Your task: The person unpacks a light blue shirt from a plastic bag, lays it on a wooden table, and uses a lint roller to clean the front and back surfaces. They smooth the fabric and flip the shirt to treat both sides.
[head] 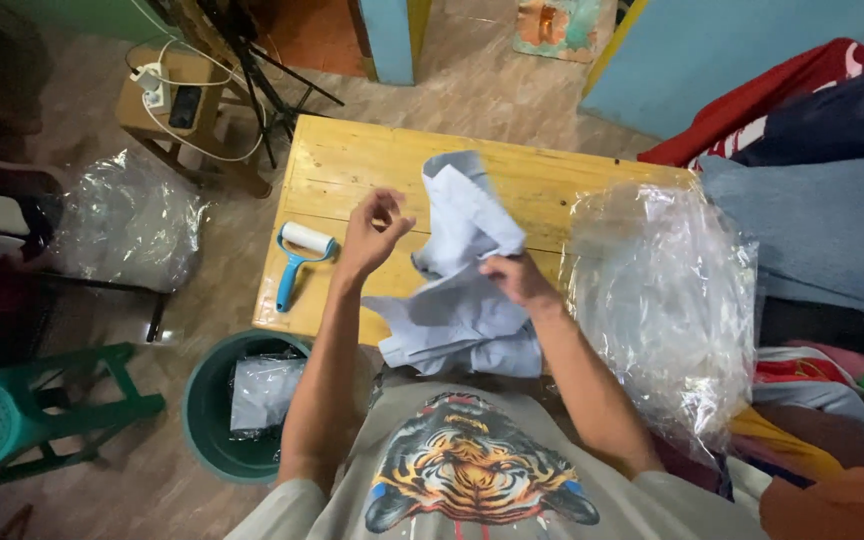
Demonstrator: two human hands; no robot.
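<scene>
The garment [462,290] I am gripping in my right hand [517,278] is showing a plain pale grey-blue against the yellow pine table [352,160], whose boards are showing a streaky grain. Left of the garment on that table, the lint roller [297,262] is showing a white roll and a bright blue handle, while right of the garment the heap of plastic bags [667,300] is glinting clear. Below the table's left corner, the bucket [202,420] is looking dark green, and the stool [32,420] further left is gleaming teal.
</scene>
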